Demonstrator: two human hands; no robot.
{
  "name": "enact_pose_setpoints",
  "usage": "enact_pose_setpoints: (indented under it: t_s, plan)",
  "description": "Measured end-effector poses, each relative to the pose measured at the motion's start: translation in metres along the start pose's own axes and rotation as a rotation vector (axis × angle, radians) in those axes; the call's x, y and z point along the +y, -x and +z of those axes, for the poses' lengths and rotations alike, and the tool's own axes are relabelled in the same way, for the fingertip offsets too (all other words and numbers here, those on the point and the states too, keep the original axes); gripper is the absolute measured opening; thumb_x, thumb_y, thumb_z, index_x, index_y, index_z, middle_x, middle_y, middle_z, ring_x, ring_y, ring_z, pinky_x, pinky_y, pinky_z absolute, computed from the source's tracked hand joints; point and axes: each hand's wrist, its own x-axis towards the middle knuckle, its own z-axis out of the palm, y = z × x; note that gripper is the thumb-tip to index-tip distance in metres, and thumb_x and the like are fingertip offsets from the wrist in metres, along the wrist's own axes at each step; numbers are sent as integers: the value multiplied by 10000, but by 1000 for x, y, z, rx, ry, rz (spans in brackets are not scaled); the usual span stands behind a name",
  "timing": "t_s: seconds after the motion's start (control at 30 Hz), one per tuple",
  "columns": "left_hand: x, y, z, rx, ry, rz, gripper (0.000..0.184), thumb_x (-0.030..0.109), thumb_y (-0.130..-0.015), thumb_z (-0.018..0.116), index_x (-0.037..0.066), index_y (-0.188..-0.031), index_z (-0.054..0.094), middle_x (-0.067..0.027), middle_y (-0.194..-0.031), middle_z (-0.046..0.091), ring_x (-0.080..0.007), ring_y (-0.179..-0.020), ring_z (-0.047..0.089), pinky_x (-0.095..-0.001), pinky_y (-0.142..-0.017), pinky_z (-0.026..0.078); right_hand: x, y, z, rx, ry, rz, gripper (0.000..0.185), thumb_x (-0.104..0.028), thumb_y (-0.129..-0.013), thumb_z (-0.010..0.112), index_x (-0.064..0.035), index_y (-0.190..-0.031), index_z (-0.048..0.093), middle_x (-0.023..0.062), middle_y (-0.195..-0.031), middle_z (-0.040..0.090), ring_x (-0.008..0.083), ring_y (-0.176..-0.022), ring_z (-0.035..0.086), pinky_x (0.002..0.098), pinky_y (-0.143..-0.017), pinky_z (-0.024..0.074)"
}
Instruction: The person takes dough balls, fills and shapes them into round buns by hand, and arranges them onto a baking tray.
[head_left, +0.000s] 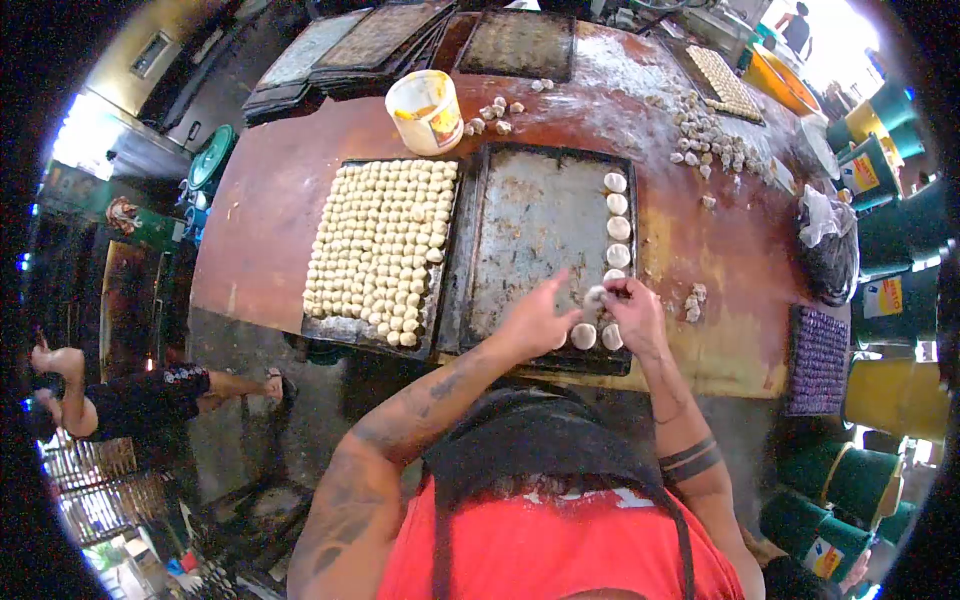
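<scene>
My right hand (637,316) pinches a small piece of dough (594,297) over the near right part of a dark metal baking tray (540,220). Just left of it, my left hand (540,320) is open, its fingers apart and slightly blurred. Along the tray's right side runs a column of round dough balls (618,229), and another dough ball (583,336) lies beside its near end. To the left, a second tray (350,332) is packed with rows of small pale dough balls (380,250).
A white bucket (424,115) with yellow smears stands behind the trays. Loose dough lumps (715,145) lie on the floury table (720,260). Stacked trays (350,50) sit at the back left. A purple-filled tray (818,360) is at right; another person's leg (235,384) shows at left.
</scene>
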Motion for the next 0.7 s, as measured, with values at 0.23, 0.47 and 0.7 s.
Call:
enact_pose_setpoints:
  t_s: [0.23,0.47,0.7]
  plan:
    - [-94,25,-7,-49,-403,-57,360,270,-832,676,23,-1093,682,-225,-1029,622,-401,-1016,598,-469,-903,493,26,10,19,50,619,-434,302,-231,-885,667,-35,-1115,679,152,-1162,658,309,-1078,606,487,-965,428]
    - [-81,36,13,33,-237,20,240,222,-816,678,27,-952,648,-175,-887,637,-391,-901,598,-479,-853,484,26,29,19,-96,684,-741,402,-311,-867,644,-52,-1174,636,170,-1232,604,355,-1170,552,493,-1052,393]
    - [-50,12,-10,-20,611,-182,281,196,-927,691,18,-1134,624,-89,-1030,686,-166,-952,648,-325,-805,542,-51,15,31,-325,-220,-261,306,-81,-862,710,-6,-1151,646,112,-1078,684,225,-1001,640,357,-890,513]
